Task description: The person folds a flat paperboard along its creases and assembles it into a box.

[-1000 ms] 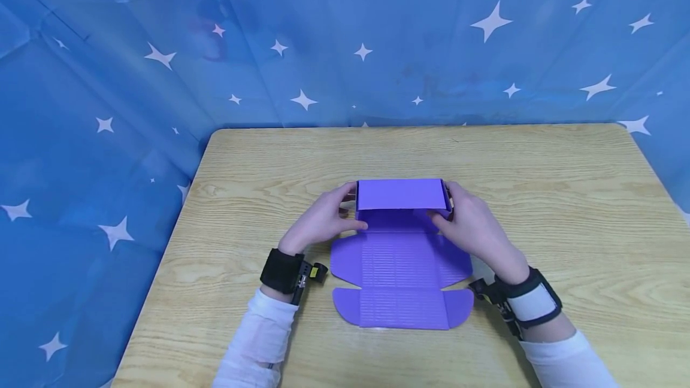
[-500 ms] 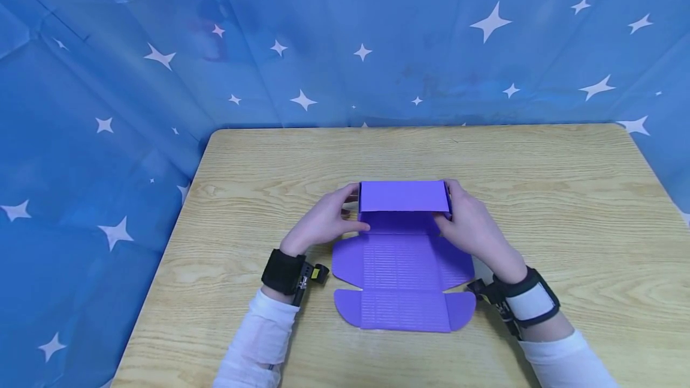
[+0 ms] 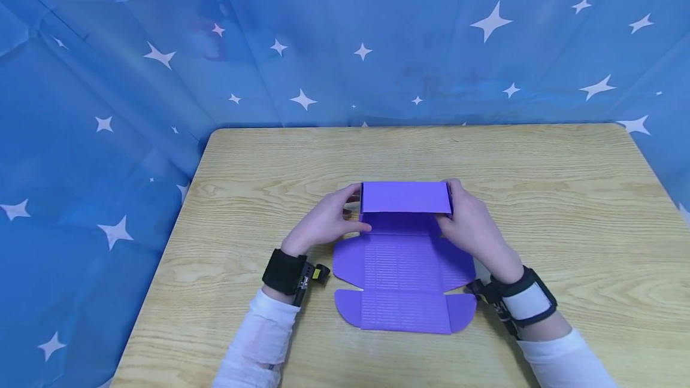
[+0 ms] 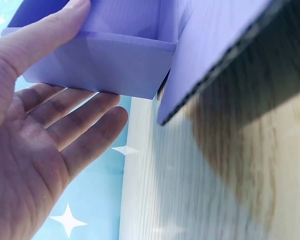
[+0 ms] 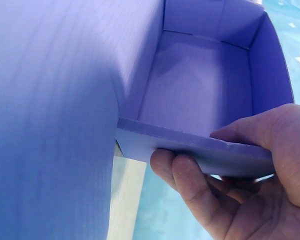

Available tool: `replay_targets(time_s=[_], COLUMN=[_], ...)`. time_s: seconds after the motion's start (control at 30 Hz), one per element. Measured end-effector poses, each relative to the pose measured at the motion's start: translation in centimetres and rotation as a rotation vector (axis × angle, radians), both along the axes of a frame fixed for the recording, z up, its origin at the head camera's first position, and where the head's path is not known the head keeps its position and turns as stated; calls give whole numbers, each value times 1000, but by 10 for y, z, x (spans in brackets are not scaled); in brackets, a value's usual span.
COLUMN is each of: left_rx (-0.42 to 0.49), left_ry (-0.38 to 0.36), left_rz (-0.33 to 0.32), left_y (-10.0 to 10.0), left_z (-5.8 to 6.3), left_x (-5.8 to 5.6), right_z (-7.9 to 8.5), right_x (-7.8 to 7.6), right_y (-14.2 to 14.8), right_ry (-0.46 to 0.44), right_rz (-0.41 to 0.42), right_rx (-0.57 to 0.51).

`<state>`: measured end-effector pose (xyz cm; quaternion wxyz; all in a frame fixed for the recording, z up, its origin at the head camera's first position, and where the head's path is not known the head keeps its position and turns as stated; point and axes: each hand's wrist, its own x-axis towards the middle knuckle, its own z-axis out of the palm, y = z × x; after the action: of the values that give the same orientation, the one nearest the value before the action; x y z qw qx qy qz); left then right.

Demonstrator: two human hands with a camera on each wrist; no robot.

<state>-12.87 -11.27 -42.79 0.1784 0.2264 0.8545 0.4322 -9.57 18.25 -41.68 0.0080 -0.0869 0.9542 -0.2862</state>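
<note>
A purple cardboard box (image 3: 405,197) stands tipped on its side, its open tray facing the person. Its unfolded lid (image 3: 401,265) lies flat toward the person, side flaps spread. The left hand (image 3: 326,217) holds the tray's left end; in the left wrist view its thumb crosses the rim of the box wall (image 4: 100,65), with the fingers along the outside. At the other end, the right hand (image 3: 477,220) pinches the end wall, thumb inside and fingers outside in the right wrist view. The tray's inside (image 5: 200,85) shows nothing in it there.
Beneath the box is a light wood-grain table (image 3: 242,166). A blue cloth with white stars (image 3: 345,35) hangs behind it and along the left side. Both wrists wear black straps with small cameras, the left camera (image 3: 320,273) close beside the lid's flaps.
The box has shifted slightly to the right and toward the person, with both hands keeping hold of its ends. The right thumb has gone further out of sight inside the tray.
</note>
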Motion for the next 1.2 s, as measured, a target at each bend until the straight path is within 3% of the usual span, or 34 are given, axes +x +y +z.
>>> replay_targets(time_s=[0.47,0.57,0.8,1.2], left_rx=[-11,-11,-19,-18], left_ry=[6,7,-18,-6], left_rz=[5,4,6,-13], left_y=[3,2,-1,-5], left_z=[-1,-1,-3,-2], left_x=[1,1,-1,-2], right_z=[-2,1,9,2], right_x=[-1,-2,-7,-11], right_y=[-1,5,33,42], right_ry=[13,-41,-213,-124], right_rz=[-19,36,231,347], right_rx=[1,-30,-210,-224])
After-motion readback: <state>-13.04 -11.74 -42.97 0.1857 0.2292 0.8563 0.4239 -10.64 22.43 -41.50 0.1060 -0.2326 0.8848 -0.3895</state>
